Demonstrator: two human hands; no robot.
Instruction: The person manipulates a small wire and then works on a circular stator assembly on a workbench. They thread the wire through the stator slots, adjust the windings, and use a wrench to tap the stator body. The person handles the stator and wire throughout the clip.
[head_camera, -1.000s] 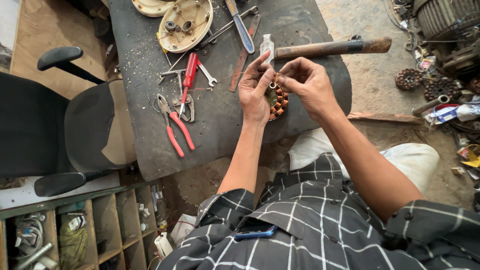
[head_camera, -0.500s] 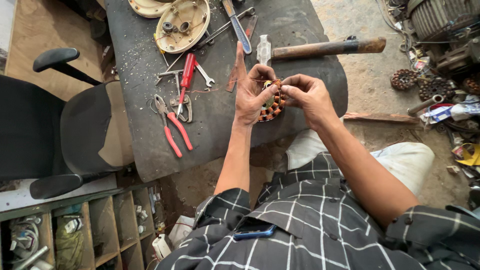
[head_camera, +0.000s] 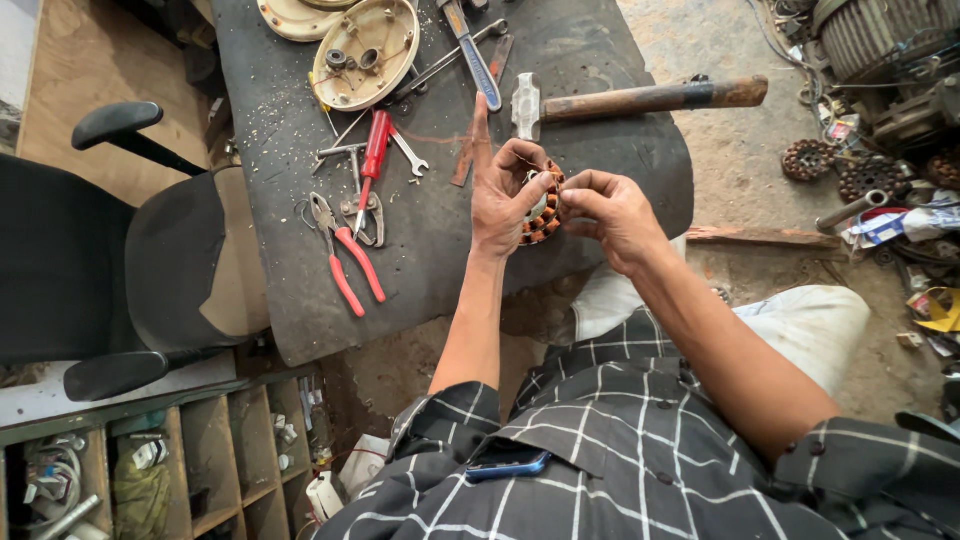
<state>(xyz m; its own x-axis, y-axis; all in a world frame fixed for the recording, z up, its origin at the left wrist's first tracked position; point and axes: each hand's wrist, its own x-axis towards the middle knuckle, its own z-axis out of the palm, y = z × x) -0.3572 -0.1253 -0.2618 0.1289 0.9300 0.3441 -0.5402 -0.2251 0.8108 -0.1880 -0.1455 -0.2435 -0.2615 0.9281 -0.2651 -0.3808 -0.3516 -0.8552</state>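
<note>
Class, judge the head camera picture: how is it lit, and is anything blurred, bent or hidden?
Head view: soft, even daylight, no harsh glare; wide-lens bending at the edges, where the black office chair curves; sharp at centre, though the left hand and right hand hide much of the round copper-wound coil.

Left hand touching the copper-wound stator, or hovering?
Touching. Head view shows the left hand wrapped around the copper-wound stator, thumb pressed across its face; right hand grips the other side.

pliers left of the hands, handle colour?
Red handles on the pliers, lying on the dark table; clearest in the head view.
</note>
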